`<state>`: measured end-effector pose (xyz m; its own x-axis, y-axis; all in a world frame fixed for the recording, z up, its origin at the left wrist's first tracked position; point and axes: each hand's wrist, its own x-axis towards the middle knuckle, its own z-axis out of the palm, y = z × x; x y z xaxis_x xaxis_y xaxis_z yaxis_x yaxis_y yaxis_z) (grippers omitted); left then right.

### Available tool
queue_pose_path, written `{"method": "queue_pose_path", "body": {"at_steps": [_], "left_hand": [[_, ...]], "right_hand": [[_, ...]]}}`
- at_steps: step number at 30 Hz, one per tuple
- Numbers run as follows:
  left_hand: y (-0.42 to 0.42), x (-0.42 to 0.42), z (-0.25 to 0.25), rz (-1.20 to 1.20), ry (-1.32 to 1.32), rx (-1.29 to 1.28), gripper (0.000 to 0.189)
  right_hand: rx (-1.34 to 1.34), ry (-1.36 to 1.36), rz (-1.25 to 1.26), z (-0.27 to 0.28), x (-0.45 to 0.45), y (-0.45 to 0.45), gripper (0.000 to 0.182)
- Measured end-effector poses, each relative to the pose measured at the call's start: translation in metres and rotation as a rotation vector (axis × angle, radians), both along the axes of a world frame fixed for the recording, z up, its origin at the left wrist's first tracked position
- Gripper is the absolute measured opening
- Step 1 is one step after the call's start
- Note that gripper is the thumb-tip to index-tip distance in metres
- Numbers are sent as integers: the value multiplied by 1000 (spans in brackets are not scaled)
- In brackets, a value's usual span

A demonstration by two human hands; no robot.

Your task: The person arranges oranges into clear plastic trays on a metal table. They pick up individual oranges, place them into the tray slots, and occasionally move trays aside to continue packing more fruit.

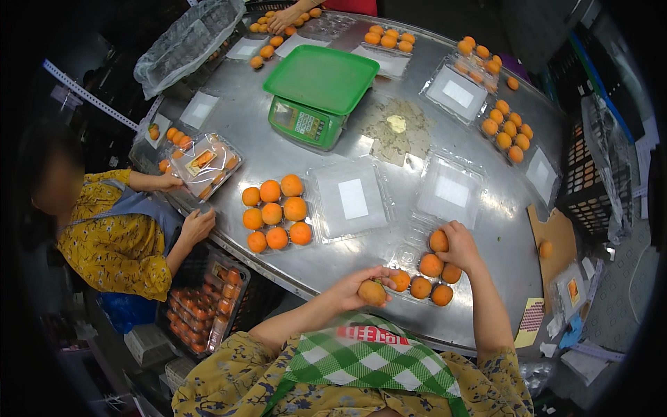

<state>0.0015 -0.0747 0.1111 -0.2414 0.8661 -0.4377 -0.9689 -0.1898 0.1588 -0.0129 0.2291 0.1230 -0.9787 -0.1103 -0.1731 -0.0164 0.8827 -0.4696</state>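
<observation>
My left hand [362, 286] holds one orange-coloured round fruit [372, 293] in front of my apron, left of a clear plastic clamshell tray [409, 256]. In that tray sit several of the same fruits [421, 287]. My right hand [458, 245] has its fingers on a fruit [439, 241] at the tray's upper right. The tray's lid [451, 182] lies folded back beyond it, with a white label on it. To the left, a second open clamshell holds rows of fruit [271, 213], its lid [350, 199] lying flat to the right.
A green weighing scale [320, 78] stands on the metal table [500, 260]. At the left, a co-worker [114, 224] handles a closed, filled clamshell [206, 164]. Another person's hand [281, 21] is at the far edge. More trays lie right, near cardboard [555, 234] and a black crate [594, 182].
</observation>
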Motion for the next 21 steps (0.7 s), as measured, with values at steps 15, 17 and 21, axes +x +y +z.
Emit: {"method": "queue_pose_path", "body": {"at_steps": [15, 17, 21], "left_hand": [[-2, 4, 9, 89, 22, -162, 50], [-1, 8, 6, 75, 19, -182, 50], [-1, 10, 3, 66, 44, -194, 49]], "right_hand": [[-96, 250, -309, 15, 21, 30, 39], [-156, 198, -382, 12, 38, 27, 35], [-209, 189, -284, 4, 72, -4, 33]]}}
